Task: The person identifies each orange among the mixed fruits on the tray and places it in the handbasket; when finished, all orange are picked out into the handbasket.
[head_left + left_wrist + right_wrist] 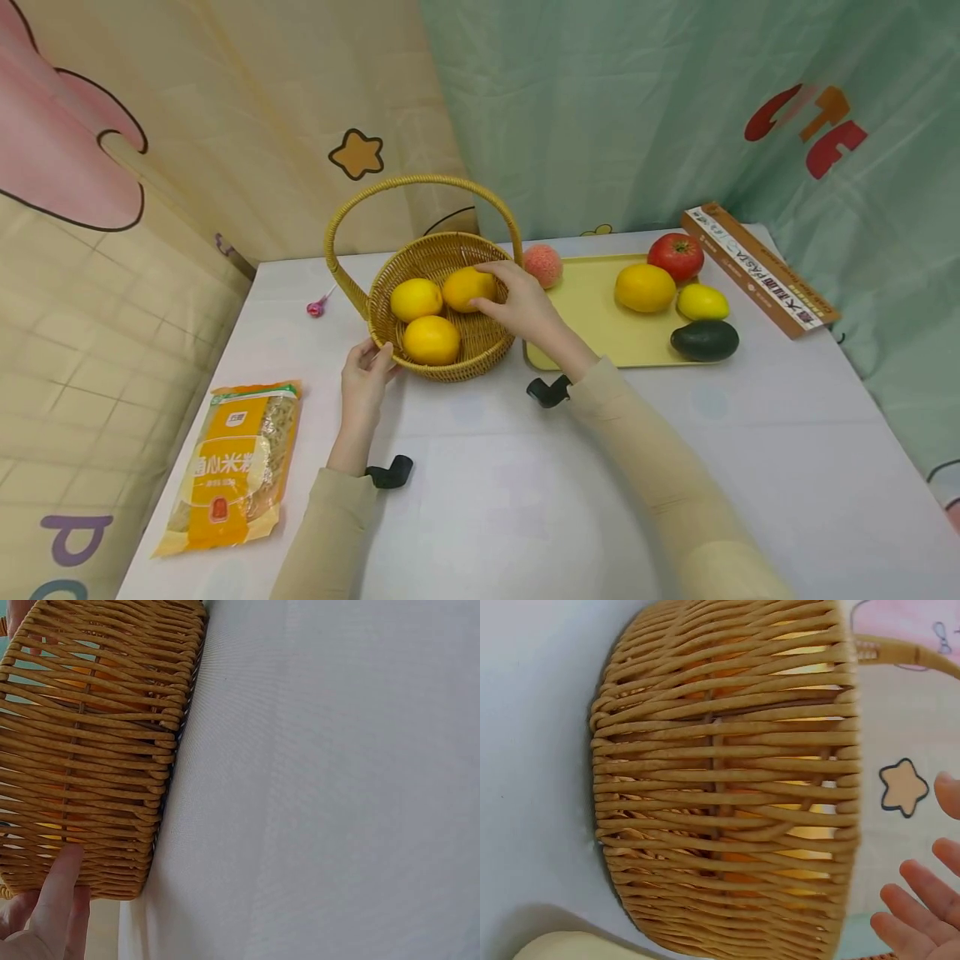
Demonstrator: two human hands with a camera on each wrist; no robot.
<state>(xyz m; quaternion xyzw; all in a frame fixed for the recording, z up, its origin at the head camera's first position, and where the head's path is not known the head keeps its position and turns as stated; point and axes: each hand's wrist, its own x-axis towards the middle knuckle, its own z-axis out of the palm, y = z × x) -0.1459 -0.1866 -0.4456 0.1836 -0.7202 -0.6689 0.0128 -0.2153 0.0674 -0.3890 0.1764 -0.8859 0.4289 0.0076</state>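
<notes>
A round wicker basket (480,350) with a tall arched handle stands on the table, holding one yellow lemon-like fruit (416,300) at its left and another (431,341) in front. My left hand (365,385) holds the basket's near left side, thumb against the weave. Over the basket's right part, my right hand (525,307) hovers with its fingers over a third yellow fruit (463,289). In the right wrist view that hand (930,900) appears above the rim with spread fingers and nothing visibly between them. Through the weave, the fruit shows only as yellow-orange patches.
Right of the basket lies a yellow tray (585,325) bearing a tomato (677,256), yellow fruits (645,288) and a dark green avocado-like fruit (705,340). A pink ball-like fruit (543,265), a pasta box (761,268), a noodle bag (232,467) and a small flower (316,308) surround these.
</notes>
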